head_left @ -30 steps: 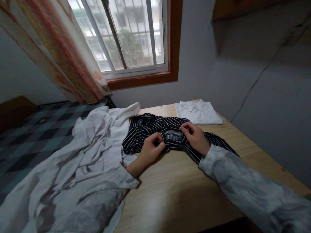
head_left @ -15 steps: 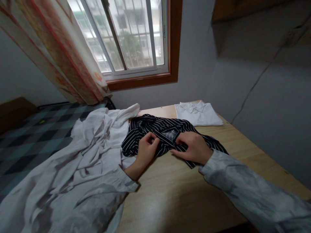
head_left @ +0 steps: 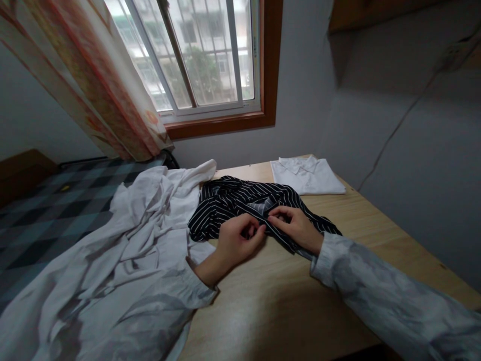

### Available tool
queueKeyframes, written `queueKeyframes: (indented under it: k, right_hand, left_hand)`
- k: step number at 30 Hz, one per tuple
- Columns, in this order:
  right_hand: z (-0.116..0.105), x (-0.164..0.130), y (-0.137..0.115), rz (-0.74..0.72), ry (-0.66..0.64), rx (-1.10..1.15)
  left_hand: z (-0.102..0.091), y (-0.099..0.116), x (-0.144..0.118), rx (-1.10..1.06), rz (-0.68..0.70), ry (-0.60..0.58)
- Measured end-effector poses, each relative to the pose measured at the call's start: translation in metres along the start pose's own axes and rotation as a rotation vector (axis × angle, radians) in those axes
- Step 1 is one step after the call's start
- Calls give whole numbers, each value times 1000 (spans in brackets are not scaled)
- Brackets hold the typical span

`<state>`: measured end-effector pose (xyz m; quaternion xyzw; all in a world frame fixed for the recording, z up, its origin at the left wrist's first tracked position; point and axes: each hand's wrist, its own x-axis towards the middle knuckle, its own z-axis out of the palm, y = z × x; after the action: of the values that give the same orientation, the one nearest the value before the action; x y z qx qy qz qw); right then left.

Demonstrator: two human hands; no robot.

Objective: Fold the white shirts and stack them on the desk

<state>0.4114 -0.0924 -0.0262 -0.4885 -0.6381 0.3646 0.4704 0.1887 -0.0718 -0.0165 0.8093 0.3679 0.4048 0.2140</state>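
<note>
The black striped garment lies at the fingertips and beyond them, its long axis running left to right; the 2 hands are about equally near. The right hand pinches an edge of it; the left hand has curled fingers there, grip unclear. Beyond the right fingers lies a folded white shirt; left of the left fingers, rumpled white cloth. Farther off, the window frame bears unreadably small marks.

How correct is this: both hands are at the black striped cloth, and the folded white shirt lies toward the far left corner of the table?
Only the side is wrong: in the head view, the folded white shirt lies toward the far right corner of the table. The left hand and right hand are at the black striped cloth.
</note>
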Motion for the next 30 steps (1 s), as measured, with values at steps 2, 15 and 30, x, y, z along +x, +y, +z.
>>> queueKeyframes:
  k: [2, 15, 30]
  right_hand:
    - [4, -1, 2, 24, -7, 68]
    - [9, -3, 2, 23, -39, 131]
    - [-25, 12, 13, 20, 393, 93]
  left_hand:
    - [1, 1, -1, 23, -8, -56]
    - [2, -7, 3, 79, -12, -83]
    - [-5, -4, 5, -73, -18, -143]
